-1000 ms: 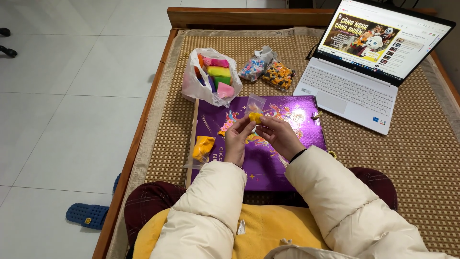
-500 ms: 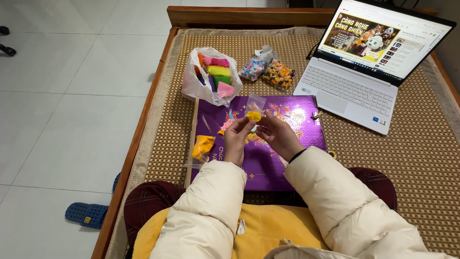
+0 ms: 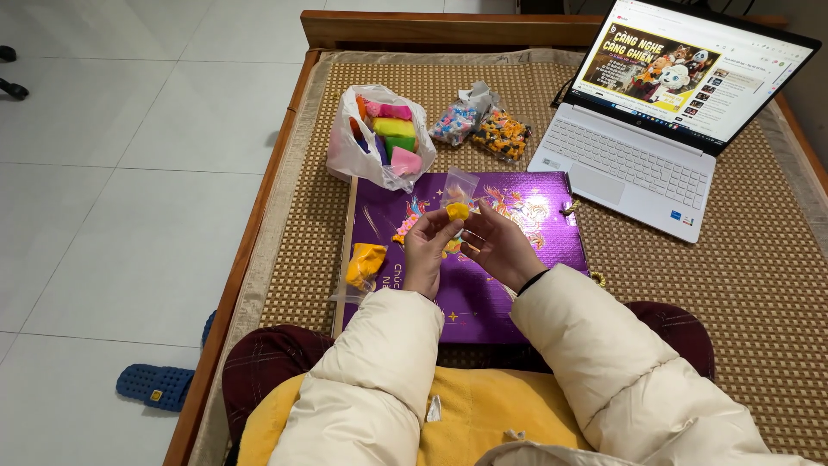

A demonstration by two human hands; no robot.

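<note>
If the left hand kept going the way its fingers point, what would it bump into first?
The left hand points up and away, its fingers already on the small yellow lump. Past that, it would probably meet the clear little bag, then the white bag of coloured clay. Depth is hard to judge from above.

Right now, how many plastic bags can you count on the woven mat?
3: a white bag of coloured clay blocks beside the purple box, and two small clear bags of beads near the laptop. Others may be hidden.

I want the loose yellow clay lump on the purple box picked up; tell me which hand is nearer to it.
Left. The left hand is just right of the yellow clay lump on the purple box; the right hand sits farther right.
</note>
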